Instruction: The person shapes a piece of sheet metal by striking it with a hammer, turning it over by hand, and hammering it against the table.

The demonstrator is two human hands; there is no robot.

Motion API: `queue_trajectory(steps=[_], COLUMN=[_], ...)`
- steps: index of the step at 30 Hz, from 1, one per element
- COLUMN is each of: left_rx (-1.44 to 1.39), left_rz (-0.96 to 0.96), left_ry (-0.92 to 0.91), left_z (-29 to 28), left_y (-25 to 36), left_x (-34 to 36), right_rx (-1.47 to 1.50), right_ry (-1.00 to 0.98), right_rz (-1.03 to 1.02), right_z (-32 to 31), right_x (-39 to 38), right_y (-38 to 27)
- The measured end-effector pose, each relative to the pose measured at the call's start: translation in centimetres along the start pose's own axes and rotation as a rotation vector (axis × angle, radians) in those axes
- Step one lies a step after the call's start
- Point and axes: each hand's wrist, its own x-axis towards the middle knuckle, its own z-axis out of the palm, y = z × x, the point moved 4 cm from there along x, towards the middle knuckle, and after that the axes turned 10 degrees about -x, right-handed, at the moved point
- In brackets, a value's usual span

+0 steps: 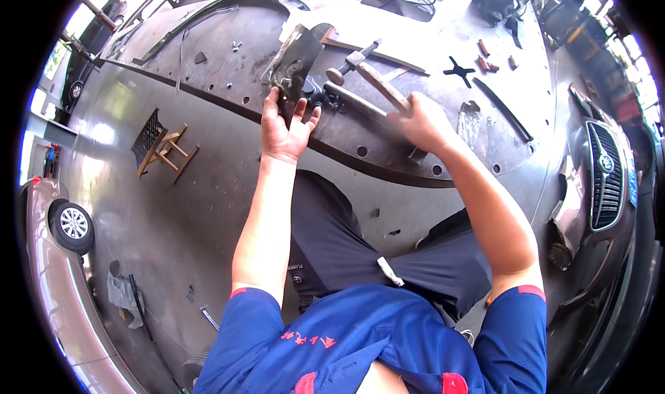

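Left hand (285, 127) clamped on the lower edge of a bent metal plate (296, 65), thumb and fingers spread up against it, pressing it onto the worktop (208, 55). Right hand (419, 124) clenched round the wooden handle of a hammer (367, 72), blurred; hammer head raised just right of the plate, handle slanting down and right from it.

Sorted by size, all placed from the plate:

- Worktop: broad steel slab under the plate, running far left and right, holes drilled near its front edge, dark curved seam along that edge.
- Grey car (603, 179): far right of the plate, beyond the worktop's end, grille facing in.
- Pale car (52, 255): far left and below the plate, one wheel showing.
- Dark trousers (346, 242): below the plate, between the two forearms.
- Wooden stool (163, 148): left and below the plate, on the floor, a dark mesh panel leaning on it.
- Long dark strip (502, 106): well right of the plate, lying diagonally on the worktop.
- Clear plastic scrap (469, 120): right of the plate, just beside the right hand.
- Black cross-shaped piece (458, 70): right of the plate, past the hammer.
- Rusty short pieces (487, 60): further right of the plate, near the cross.
- Small bolts (237, 46): just left of the plate, loose on the worktop.
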Motion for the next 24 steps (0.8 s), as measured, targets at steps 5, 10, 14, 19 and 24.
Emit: queue_trajectory(steps=[5,10,14,19,24], left_rx=[0.035,0.071,-0.003,0.013,0.051], left_rz=[0.042,0.089,0.109,0.095,0.095], left_ry=[0.09,0.135,0.174,0.103,0.068], left_z=[1.0,1.9,3.4,3.8,5.3], left_y=[-0.1,-1.2,-3.9,-5.6,-6.4], left_x=[0.1,0.5,0.8,2.8,5.1], right_rx=[-0.175,-0.281,-0.233,-0.198,-0.143], right_ry=[-0.066,-0.026,0.098,0.161,0.084], right_rz=[-0.051,-0.053,-0.019,-0.017,-0.05], right_z=[0.0,-0.1,-1.5,-4.2,-6.1], right_x=[-0.9,-1.0,-1.6,-3.9,-6.8], right_y=[-1.0,-0.8,2.0,4.7,5.3])
